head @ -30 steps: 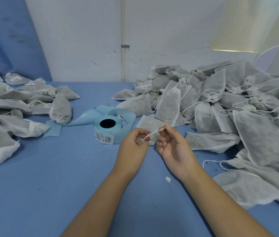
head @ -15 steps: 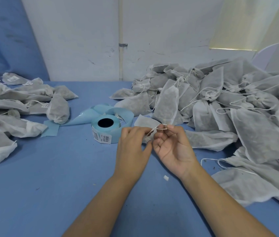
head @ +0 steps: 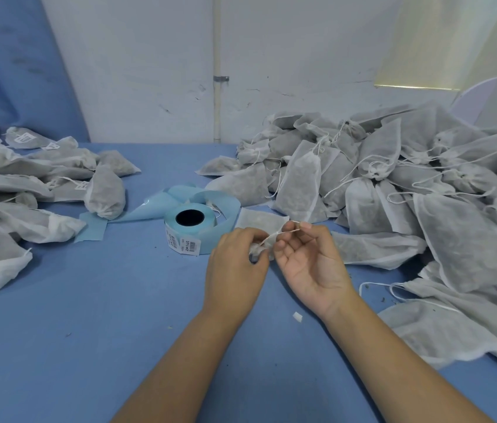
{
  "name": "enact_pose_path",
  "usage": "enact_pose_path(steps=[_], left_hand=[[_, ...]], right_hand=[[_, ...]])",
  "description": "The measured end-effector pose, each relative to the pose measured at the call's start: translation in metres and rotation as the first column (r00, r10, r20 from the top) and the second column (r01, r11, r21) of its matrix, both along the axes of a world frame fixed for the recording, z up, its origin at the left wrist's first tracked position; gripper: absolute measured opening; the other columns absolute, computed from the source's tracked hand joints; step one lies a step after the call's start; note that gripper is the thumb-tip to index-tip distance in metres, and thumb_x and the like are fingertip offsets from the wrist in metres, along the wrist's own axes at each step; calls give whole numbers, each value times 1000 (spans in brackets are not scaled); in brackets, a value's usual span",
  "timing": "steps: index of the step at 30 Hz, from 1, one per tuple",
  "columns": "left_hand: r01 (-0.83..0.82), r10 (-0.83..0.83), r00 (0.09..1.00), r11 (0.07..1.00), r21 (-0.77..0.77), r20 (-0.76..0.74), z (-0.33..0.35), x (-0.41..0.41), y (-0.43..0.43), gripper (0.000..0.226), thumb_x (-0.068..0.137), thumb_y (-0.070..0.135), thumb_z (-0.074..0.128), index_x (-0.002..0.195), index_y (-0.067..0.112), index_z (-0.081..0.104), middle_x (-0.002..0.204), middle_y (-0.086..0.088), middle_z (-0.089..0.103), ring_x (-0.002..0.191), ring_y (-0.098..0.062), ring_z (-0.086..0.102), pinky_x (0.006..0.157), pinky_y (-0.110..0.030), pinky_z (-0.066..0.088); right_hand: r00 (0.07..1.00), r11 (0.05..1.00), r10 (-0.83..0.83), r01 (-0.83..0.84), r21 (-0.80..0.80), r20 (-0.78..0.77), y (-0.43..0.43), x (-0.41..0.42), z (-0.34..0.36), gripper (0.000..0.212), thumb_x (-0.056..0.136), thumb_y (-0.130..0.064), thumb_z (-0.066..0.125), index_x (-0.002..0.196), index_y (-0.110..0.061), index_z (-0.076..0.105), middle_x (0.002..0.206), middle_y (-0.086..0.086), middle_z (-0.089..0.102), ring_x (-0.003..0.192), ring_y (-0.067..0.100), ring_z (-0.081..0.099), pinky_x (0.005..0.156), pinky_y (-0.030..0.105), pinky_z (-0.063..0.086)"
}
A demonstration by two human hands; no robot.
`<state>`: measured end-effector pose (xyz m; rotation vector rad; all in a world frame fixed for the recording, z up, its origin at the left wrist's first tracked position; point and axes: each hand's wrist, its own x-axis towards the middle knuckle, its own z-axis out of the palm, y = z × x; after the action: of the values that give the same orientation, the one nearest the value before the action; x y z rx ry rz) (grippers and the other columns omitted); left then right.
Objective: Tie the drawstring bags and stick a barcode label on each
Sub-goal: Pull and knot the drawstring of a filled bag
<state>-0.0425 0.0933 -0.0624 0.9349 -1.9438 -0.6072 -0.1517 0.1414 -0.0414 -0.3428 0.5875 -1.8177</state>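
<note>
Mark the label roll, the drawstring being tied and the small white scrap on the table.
label roll [head: 190, 231], head view, front rim of its top face.
drawstring [head: 283, 233], head view, taut middle stretch.
white scrap [head: 297, 316], head view, its centre.

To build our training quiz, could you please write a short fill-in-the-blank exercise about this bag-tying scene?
The left hand grips the fabric bag while the right hand pinches its white ____.
The label roll rests on the ____ table.
The labelled bags lie on the person's ____ side.
Missing words: drawstring; blue; left.
</note>
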Motion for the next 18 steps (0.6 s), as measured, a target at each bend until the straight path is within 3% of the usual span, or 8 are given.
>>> enact_pose_path(steps=[3, 5, 8, 10, 13, 15, 18], left_hand=[[53, -53, 996, 999, 12, 68, -2, 1, -2, 58, 74, 2, 64, 129, 17, 54, 133, 3, 42, 122, -16, 43, 102, -30, 38], [53, -54, 988, 999, 14, 146, -5, 2, -4, 64, 75, -2, 61, 136, 13, 48, 141, -1, 33, 130, -16, 31, 105, -21, 27], [3, -3, 985, 1000, -3, 173, -6, 1, -7, 37, 83, 3, 62, 120, 7, 62, 126, -5, 51, 119, -21, 46, 99, -27, 37], [-35, 38, 987, 999, -20, 154, -5, 1, -6, 21, 86, 10, 64, 106, 7, 67, 112, -4, 58, 106, -20, 52, 89, -30, 41], [-30, 29, 999, 999, -32, -31, 2, 0, -2, 8, 89, 9, 61, 93, 15, 61, 97, 5, 56, 92, -3, 49, 74, -10, 34], [-10, 12, 979, 1000, 8, -206, 8, 0, 2, 25, 91, 6, 56, 85, 29, 49, 85, 14, 54, 81, 10, 49, 70, -2, 34], [-51, 83, 883, 995, 81, -462, 14, 4, 2, 32, 94, 5, 49, 86, 35, 43, 79, 17, 56, 73, 13, 53, 65, -4, 38]], right_hand=[[999, 999, 33, -33, -14, 5, 0, -1, 0, 8, 72, -15, 66, 72, -10, 58, 67, 1, 57, 60, 12, 55, 60, 20, 52], [997, 996, 72, -71, -51, 8, 1, -1, 2, 17, 64, -14, 78, 67, -12, 62, 66, 0, 56, 60, 12, 56, 60, 21, 52], [991, 985, 134, -134, -109, -6, 4, 0, 4, 34, 43, -9, 92, 65, -12, 65, 65, 1, 57, 60, 13, 58, 60, 22, 53], [984, 976, 175, -175, -129, -9, 6, 2, 5, 38, 39, -7, 93, 66, -11, 67, 65, 1, 59, 59, 13, 59, 59, 22, 53], [971, 960, 237, -231, -159, 16, 8, 3, 6, 40, 41, -2, 92, 73, -10, 70, 65, 1, 60, 58, 13, 60, 58, 24, 54], [971, 959, 238, -233, -160, 12, 8, 2, 5, 40, 42, -1, 90, 76, -11, 71, 66, 0, 59, 59, 13, 59, 59, 25, 54], [983, 979, 175, -179, -99, -52, 6, 1, 3, 29, 53, -1, 83, 74, -17, 71, 69, -1, 59, 62, 12, 59, 63, 25, 53]])
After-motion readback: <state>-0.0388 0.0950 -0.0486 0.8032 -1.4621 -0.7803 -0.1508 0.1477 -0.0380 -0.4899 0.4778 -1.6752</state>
